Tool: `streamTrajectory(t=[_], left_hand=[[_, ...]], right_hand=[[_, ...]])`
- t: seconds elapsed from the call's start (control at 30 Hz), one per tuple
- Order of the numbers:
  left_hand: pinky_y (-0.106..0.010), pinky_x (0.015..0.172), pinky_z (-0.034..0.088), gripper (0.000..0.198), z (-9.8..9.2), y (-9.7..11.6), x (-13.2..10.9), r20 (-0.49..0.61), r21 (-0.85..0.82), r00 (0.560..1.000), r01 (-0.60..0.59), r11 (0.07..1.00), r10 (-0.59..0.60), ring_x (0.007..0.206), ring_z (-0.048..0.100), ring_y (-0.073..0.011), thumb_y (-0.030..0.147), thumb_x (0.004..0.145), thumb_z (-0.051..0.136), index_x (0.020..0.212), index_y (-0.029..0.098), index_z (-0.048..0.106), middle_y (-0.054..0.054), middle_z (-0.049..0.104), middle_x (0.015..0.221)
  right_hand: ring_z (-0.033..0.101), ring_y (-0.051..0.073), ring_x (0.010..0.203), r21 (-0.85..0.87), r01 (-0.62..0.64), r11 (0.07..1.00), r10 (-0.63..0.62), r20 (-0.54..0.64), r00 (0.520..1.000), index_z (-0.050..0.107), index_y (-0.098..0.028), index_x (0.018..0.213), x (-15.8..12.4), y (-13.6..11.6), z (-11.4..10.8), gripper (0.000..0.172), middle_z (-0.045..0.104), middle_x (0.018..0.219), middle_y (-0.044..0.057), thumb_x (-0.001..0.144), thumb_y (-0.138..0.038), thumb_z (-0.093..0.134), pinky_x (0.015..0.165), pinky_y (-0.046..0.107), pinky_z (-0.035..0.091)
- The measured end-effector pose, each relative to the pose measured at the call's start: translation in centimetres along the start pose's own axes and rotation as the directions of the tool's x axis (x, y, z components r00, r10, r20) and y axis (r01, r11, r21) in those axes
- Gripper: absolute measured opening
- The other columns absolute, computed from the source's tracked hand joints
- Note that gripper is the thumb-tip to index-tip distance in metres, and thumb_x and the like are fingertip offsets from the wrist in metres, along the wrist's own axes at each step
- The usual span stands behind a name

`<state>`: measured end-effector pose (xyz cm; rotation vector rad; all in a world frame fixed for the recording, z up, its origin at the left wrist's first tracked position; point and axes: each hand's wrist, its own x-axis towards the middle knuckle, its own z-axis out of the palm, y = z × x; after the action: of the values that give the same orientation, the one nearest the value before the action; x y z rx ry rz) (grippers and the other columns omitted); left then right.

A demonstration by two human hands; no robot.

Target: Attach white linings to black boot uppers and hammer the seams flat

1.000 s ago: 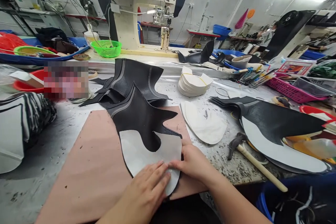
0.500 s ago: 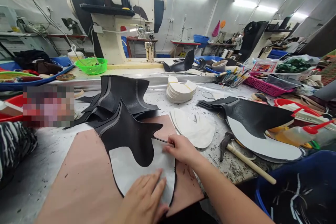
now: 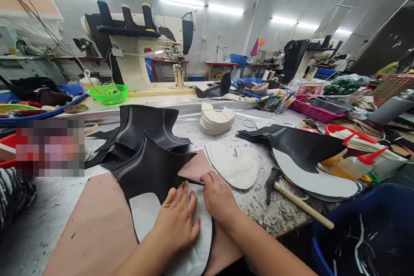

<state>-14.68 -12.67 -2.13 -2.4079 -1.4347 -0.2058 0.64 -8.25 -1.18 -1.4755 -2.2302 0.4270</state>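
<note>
A black leather boot upper [image 3: 152, 166] lies on a pink board [image 3: 93, 220], with a whitish lining piece [image 3: 142, 210] over its near part. My left hand [image 3: 177, 215] rests flat on the lining, fingers stretched forward to the border with the black leather. At the upper right edge of the lined part, my right hand [image 3: 220, 196] is closed with fingers curled, gripping that edge; its thumb is mostly hidden. Behind are more stacked black uppers [image 3: 152, 123]. Thin white cut pieces [image 3: 237, 166] lie just beyond my right hand.
A hammer [image 3: 299, 202] lies to the right, beside another stack of lined black uppers [image 3: 300, 146]. A glue bottle [image 3: 352, 166] and a blue bin [image 3: 371, 202] are farther right. A banded white stack [image 3: 216, 120] and a sewing machine [image 3: 132, 60] stand behind.
My left hand has slid forward over the lining, up to the black leather's edge. My right hand stays at the upper right edge, its fingers more curled. The camera view has shifted slightly.
</note>
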Motion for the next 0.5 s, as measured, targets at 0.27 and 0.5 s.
streamTrajectory(t=[0.27, 0.5], left_hand=[[-0.045, 0.103, 0.025, 0.058, 0.1, 1.2, -1.5, -0.051, -0.039, 0.998, -0.043, 0.998, 0.041, 0.123, 0.043, -0.0307, 0.047, 0.085, 0.039, 0.124, 0.005, 0.051, -0.02, 0.05, 0.129], [-0.032, 0.091, 0.041, 0.049, -1.2, 2.9, -8.0, -0.203, 0.067, 0.944, -0.254, 0.965, 0.262, 0.117, 0.051, -0.0215, 0.031, 0.088, 0.04, 0.135, 0.017, 0.038, -0.007, 0.057, 0.126]], right_hand=[[0.036, 0.026, 0.127, -0.031, 0.317, 0.948, -0.309, 0.156, 0.938, 0.039, -0.012, 0.136, -3.9, 1.0, 0.5, 0.049, 0.042, 0.137, 0.013, 0.089, -0.026, 0.045, 0.105, 0.044, 0.027], [0.007, 0.037, 0.134, 0.062, 0.373, 0.926, -0.37, 0.356, 0.858, 0.026, -0.025, 0.142, -4.5, 1.9, -1.4, 0.097, 0.008, 0.149, 0.013, 0.064, -0.073, 0.059, 0.107, 0.055, 0.01]])
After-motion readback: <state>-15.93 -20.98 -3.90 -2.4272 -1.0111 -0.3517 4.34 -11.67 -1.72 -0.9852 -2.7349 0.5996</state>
